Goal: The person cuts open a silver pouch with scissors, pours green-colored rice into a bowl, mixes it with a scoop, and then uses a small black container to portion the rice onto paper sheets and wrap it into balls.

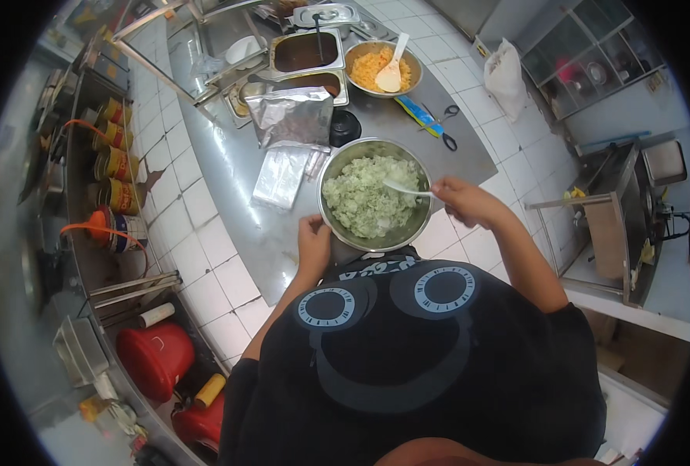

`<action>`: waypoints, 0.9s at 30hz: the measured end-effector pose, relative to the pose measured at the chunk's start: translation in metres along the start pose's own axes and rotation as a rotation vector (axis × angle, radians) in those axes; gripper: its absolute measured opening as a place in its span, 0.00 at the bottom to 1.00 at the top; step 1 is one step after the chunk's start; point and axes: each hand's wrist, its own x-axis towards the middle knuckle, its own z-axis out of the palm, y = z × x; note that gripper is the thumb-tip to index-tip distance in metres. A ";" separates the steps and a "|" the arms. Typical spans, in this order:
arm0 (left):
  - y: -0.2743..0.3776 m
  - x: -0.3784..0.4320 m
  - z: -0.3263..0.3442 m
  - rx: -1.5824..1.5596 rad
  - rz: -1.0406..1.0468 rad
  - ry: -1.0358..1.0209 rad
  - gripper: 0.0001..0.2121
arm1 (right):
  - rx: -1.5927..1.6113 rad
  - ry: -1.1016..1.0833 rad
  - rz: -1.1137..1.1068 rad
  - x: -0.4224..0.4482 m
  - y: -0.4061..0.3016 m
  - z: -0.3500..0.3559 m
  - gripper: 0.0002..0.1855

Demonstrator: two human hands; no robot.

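A steel mixing bowl (375,245) full of pale green rice (368,195) stands at the table edge, close to my body. My right hand (466,201) grips the handle of a white spoon (406,187), whose head rests in the rice. At the bowl's lower left rim, my left hand (314,240) holds the bowl with thumb and fingers. A silver foil pouch (292,116) and a stack of clear plastic bags (281,177) lie left of the bowl. Just behind it sits a small black bowl (345,128).
Farther back are a bowl of orange rice (377,70) with a white paddle (390,76) and a steel pan of dark sauce (304,52). Scissors (448,131) lie by a blue and yellow packet (419,115). Shelved cans (115,166) and a red bucket (156,358) stand left.
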 end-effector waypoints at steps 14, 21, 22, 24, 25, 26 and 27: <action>-0.018 0.051 0.031 -0.273 0.093 0.087 0.18 | -0.582 0.043 -0.351 0.028 -0.006 0.052 0.14; -0.026 0.079 0.034 -0.200 0.138 0.123 0.16 | -0.633 0.100 -0.404 0.077 0.026 0.085 0.14; -0.028 0.078 0.030 -0.265 0.111 0.059 0.16 | -0.678 0.043 -0.369 0.052 0.016 0.075 0.14; -0.020 0.073 0.028 -0.329 0.075 -0.016 0.15 | -0.824 0.034 -0.381 0.023 0.002 0.045 0.14; -0.014 0.070 0.028 -0.335 0.078 -0.013 0.15 | -0.951 0.032 -0.376 0.016 -0.004 0.034 0.14; -0.009 0.068 0.026 -0.335 0.057 -0.034 0.15 | -0.959 0.032 -0.379 0.013 -0.010 0.030 0.14; -0.005 0.069 0.025 -0.333 0.042 -0.056 0.15 | -1.092 0.077 -0.288 0.011 -0.016 0.026 0.12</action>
